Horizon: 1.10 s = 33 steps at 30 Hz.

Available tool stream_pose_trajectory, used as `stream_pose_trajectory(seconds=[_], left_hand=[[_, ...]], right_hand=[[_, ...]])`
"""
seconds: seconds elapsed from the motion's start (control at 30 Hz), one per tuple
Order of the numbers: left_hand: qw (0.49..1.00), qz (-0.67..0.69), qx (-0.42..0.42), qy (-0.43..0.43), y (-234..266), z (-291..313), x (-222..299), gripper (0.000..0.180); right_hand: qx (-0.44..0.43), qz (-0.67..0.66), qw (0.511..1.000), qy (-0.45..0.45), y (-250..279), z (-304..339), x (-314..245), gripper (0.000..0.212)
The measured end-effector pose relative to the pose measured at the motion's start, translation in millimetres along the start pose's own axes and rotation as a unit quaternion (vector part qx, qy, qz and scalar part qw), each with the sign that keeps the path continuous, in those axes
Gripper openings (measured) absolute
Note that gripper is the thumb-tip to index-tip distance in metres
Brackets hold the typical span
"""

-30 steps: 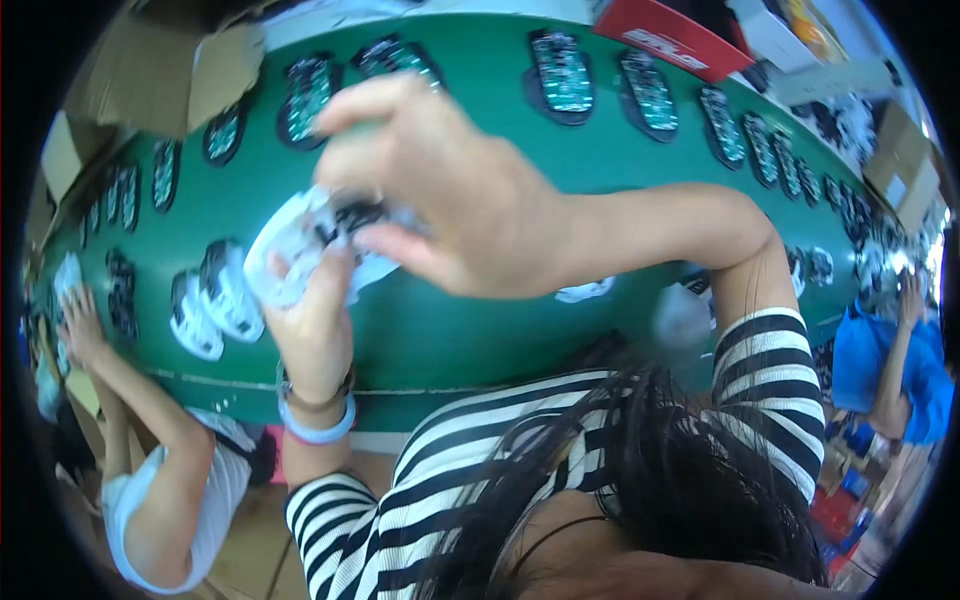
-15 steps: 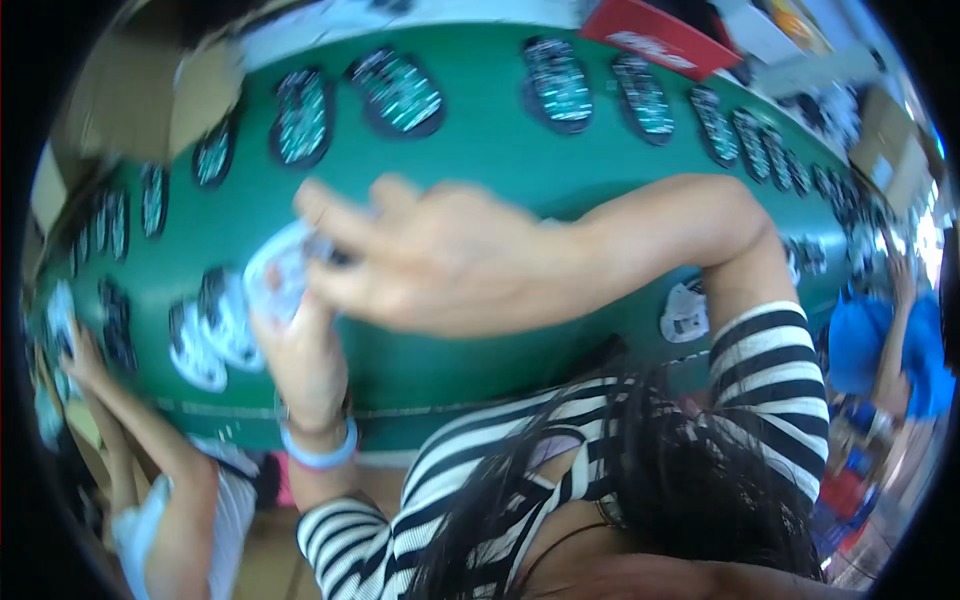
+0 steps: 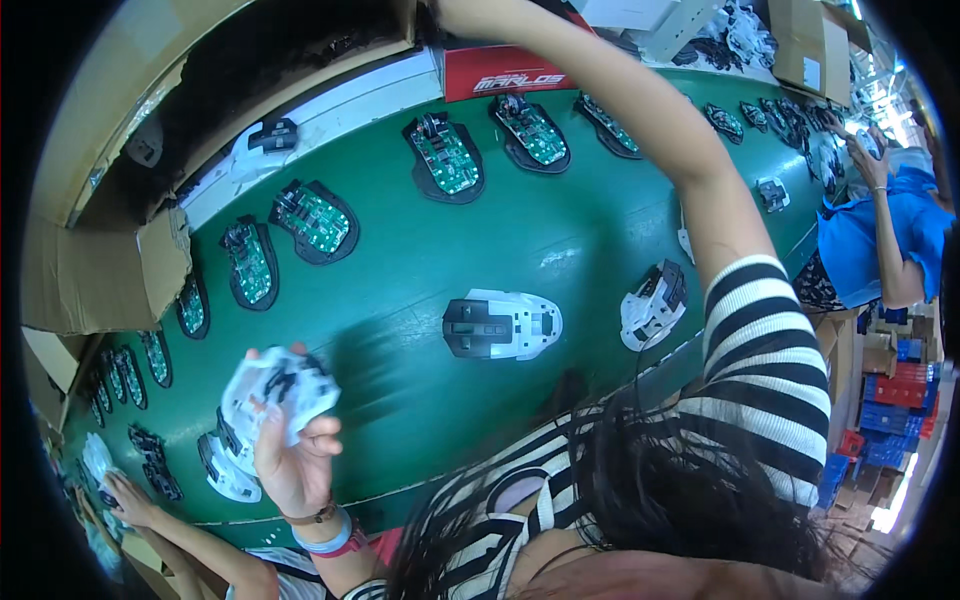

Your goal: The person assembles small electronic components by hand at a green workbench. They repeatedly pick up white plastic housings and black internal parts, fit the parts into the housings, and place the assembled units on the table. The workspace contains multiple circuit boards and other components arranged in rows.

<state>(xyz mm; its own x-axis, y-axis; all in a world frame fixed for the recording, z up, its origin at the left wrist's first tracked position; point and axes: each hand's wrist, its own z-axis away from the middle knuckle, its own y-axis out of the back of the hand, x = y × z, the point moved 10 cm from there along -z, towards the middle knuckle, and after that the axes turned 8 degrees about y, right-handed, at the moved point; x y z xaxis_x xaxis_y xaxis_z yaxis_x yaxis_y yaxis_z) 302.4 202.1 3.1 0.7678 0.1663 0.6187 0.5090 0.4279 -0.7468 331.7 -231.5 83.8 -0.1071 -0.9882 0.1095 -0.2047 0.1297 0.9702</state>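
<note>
My left hand (image 3: 290, 468) is closed around a white mouse shell (image 3: 272, 385), its hollow inner side with black parts partly visible and slightly blurred. My right arm stretches up across the table, and my right hand (image 3: 470, 14) is at the top edge of the picture, next to a cardboard box. Its fingers are out of sight. A white-and-black mouse shell (image 3: 505, 325) lies alone mid-table, and another one (image 3: 655, 305) rests tilted to its right. Beside my left hand, more white shells (image 3: 232, 470) lie together.
Black mouse bases with green circuit boards (image 3: 447, 158) line the green table's far side. A red box (image 3: 500, 72) and an open cardboard box (image 3: 95, 275) stand behind them. One co-worker in blue (image 3: 880, 240) is at the right; another co-worker's hand (image 3: 130, 500) is at lower left.
My right hand has left the shell in my left hand and reached up to the far edge. My left hand still holds its shell. The view has shifted, uncovering the mid-table shell.
</note>
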Motion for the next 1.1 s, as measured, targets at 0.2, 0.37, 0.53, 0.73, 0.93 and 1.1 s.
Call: stream_pose_trajectory(seconds=[0.2, 0.37, 0.53, 0.73, 0.93, 1.1], left_hand=[[0.964, 0.163, -0.21, -0.011, -47, -6, 17, 0.055], [0.99, 0.055, -0.065, -0.112, -20, -25, 30, 0.068], [0.988, -0.008, 0.091, -0.124, 17, -8, 31, 0.062], [0.993, 0.041, 0.061, -0.089, 15, -17, 21, 0.046], [0.988, 0.051, 0.086, -0.118, 14, -10, 21, 0.04], [0.982, 0.056, 0.128, -0.125, 28, -4, 28, 0.036]], right_hand=[[0.005, -0.052, 0.983, -0.175, -86, -38, 113, 0.063], [-0.067, -0.143, 0.986, 0.048, -155, -47, 104, 0.023], [0.016, -0.087, 0.988, 0.125, -51, -35, 0, 0.031], [0.13, -0.359, 0.919, -0.1, 53, 48, -81, 0.028], [0.179, -0.346, 0.891, 0.232, 111, 68, -288, 0.023], [0.16, -0.324, 0.884, 0.297, 82, 58, -341, 0.023]])
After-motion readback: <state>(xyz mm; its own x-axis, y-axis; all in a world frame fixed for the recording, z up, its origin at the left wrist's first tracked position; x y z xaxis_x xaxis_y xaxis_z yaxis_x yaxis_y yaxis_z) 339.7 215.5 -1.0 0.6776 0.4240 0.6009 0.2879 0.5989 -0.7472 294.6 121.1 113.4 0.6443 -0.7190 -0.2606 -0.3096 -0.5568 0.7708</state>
